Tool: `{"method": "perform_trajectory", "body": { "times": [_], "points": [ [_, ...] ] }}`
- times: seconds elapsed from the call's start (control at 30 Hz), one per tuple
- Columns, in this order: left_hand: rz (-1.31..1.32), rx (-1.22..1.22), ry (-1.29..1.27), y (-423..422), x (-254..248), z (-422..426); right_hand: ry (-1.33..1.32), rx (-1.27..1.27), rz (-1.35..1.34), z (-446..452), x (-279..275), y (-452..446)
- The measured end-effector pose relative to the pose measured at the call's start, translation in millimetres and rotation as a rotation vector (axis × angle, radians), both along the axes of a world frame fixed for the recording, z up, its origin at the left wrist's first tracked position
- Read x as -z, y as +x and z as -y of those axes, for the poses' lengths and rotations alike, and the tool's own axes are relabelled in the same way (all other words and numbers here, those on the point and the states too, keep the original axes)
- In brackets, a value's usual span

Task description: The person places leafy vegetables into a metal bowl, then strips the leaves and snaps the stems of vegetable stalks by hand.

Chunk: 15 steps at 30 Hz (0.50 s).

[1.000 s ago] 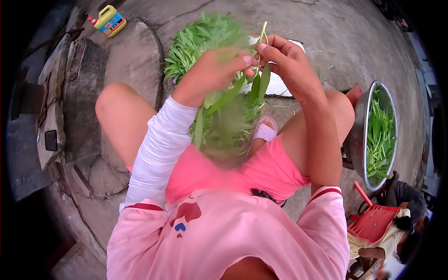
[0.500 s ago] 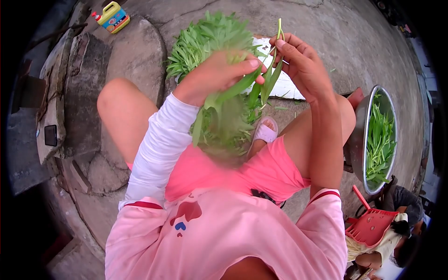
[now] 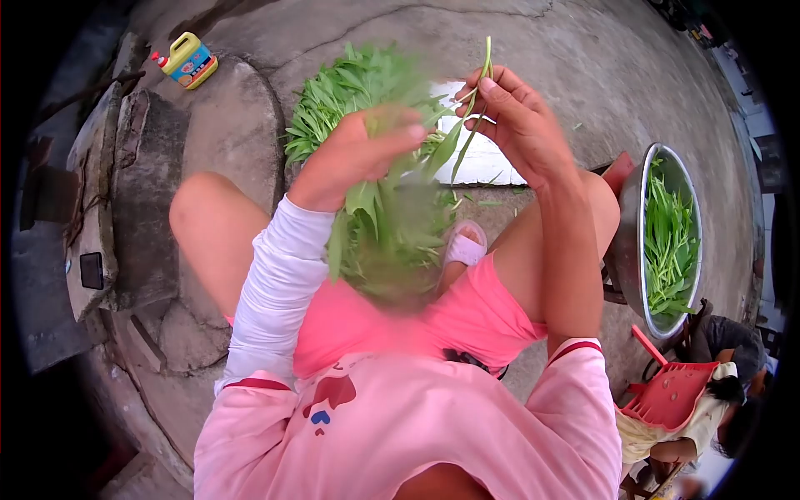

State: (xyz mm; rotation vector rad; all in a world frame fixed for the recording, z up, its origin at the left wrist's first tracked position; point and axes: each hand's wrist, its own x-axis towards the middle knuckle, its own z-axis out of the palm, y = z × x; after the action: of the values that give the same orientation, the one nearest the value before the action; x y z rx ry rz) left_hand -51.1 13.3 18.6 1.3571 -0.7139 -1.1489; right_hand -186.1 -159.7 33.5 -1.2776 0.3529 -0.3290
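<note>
My right hand (image 3: 518,121) pinches a stem of water spinach (image 3: 487,54) between thumb and fingers; its top end points up and a few long leaves hang below. To its left, my left hand (image 3: 360,150), in a white sleeve, is closed round leafy water spinach (image 3: 362,204) that droops beneath the palm; the fingertips are partly blurred. Behind that hand lies a big heap of water spinach (image 3: 333,96) on the ground. More greens lie between my legs, partly smeared in the picture. A white board (image 3: 492,162) sits under and behind my right hand.
A metal basin (image 3: 647,292) holding picked greens (image 3: 667,225) stands at the right. Nearby are a red dustpan (image 3: 671,396) and another person at the lower right edge. A yellow jug (image 3: 190,62) stands at the upper left; a phone (image 3: 92,271) lies on the stone ledge.
My left hand has moved left and slightly down, away from my right hand, with leaves in it. My right hand still pinches the stem. The view has shifted a little.
</note>
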Motion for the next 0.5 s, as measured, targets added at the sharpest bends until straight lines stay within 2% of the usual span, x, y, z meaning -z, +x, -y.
{"method": "perform_trajectory", "body": {
  "times": [0.03,0.13,0.23,0.33,0.43,0.47,0.5],
  "points": [
    [0.060,-0.046,0.015,1,0,0,0.009,0.020,0.011,2,1,0],
    [0.339,-0.123,-0.178,0,11,3,0.063,0.089,0.058,11,7,-2],
    [0.311,-0.114,-0.138,-1,2,0,0.121,0.103,0.128,18,9,-4],
    [0.400,-0.103,-0.091,3,5,0,0.176,0.103,0.148,17,9,-3],
    [0.982,-0.334,-0.217,-5,12,7,0.170,0.128,0.126,12,8,-2],
    [1.051,-0.413,-0.286,-6,15,10,0.165,0.142,0.108,10,9,-1],
    [0.939,-0.397,-0.298,-9,13,10,0.164,0.153,0.091,10,9,0]
  ]
}}
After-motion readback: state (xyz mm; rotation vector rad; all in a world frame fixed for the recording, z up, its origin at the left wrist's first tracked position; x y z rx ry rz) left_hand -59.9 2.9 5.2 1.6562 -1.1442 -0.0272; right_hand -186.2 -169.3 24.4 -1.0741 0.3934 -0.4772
